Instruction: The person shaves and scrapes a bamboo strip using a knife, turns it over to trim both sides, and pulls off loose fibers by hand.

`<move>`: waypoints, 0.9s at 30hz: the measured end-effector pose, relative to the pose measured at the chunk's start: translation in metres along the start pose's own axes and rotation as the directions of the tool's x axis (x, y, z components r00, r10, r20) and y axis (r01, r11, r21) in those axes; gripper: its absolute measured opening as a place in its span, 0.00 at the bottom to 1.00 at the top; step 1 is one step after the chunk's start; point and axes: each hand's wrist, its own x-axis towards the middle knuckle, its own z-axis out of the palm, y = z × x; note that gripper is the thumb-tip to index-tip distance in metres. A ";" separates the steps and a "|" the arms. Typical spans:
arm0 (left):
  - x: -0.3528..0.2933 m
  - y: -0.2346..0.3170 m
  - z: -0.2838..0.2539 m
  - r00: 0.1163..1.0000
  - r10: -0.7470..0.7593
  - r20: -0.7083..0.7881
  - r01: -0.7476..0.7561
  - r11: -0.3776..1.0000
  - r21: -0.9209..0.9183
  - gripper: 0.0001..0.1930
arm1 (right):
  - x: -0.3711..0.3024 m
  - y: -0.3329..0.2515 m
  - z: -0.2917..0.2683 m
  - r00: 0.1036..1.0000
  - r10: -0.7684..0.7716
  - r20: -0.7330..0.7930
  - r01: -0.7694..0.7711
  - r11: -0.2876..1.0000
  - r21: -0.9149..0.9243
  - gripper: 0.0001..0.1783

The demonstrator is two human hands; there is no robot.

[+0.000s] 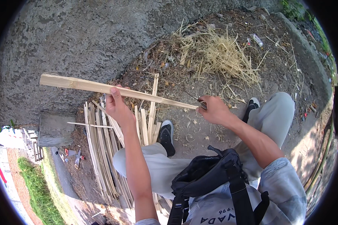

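Observation:
A long pale bamboo strip (90, 86) stretches across in front of me, its wide end at the far left and its narrow end toward the right. My left hand (120, 108) is closed round it near the middle, thumb on top. At the narrow end, my right hand (215, 110) grips what looks like a knife (202, 105); its thin dark blade points up and left. The strip's tip meets the blade by my right fingers, which hide most of the handle. Whether those fingers also pinch the strip, I cannot make out.
Several split bamboo strips (101, 150) lie in a pile by my left leg. A heap of curly shavings (227, 56) covers the ground ahead. A rough concrete wall (82, 41) rises at the far left, with a stone block (57, 127) beside it. A handsaw (77, 159) lies farther left.

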 end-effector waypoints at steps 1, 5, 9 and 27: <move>-0.002 0.004 0.000 1.000 0.000 0.001 0.000 1.000 0.000 0.14 | 0.000 -0.001 0.000 1.000 0.010 0.004 -0.010 1.000 0.004 0.19; -0.009 0.011 0.002 0.980 0.186 -0.072 -0.153 0.933 0.326 0.08 | 0.001 -0.003 0.003 1.000 0.029 0.010 -0.029 0.999 0.018 0.19; -0.015 0.014 0.002 0.895 0.444 -0.050 -0.374 0.806 0.458 0.07 | 0.002 -0.001 0.006 1.000 -0.007 0.014 0.007 0.999 0.043 0.22; -0.014 0.005 -0.002 0.835 0.140 0.532 -0.233 0.966 0.111 0.36 | 0.007 -0.005 0.007 0.998 0.049 0.028 -0.050 0.997 0.057 0.20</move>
